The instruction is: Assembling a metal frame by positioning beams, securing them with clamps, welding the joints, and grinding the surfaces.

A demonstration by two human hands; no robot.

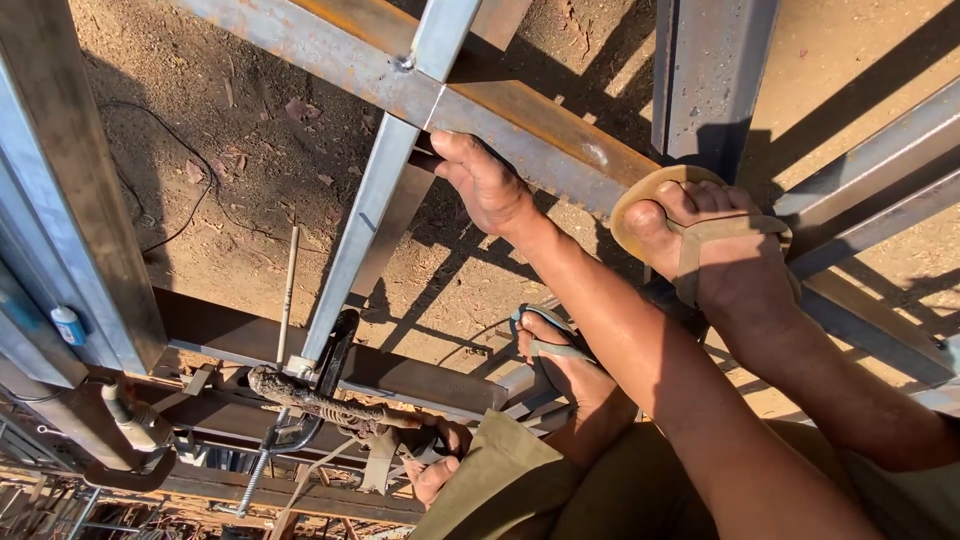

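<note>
Your upper hand point(487, 185), which from the way the arm runs I take for your right, is closed around the edge of the rusty steel beam point(520, 125) just where the lighter galvanised bar point(365, 215) crosses it under a bolt point(403, 63). Your fingers wrap behind the beam and your thumb lies on its near face.

Your left hand point(437, 462) sits low in the view, fingers curled shut on the grimy wrapped handle of a welding electrode holder point(325, 405), which lies just above the dark lower crossbeam point(420, 378). A thin welding rod point(288, 295) stands nearly upright from that area.

Your one sandalled foot point(700, 250) rests on the rusty beam beside the gripping hand; your other foot point(560, 360) is lower, on the frame near the crossbeam. Bare dirt ground point(250, 130) lies well below the frame, with a thin cable point(190, 190) trailing across it.
</note>
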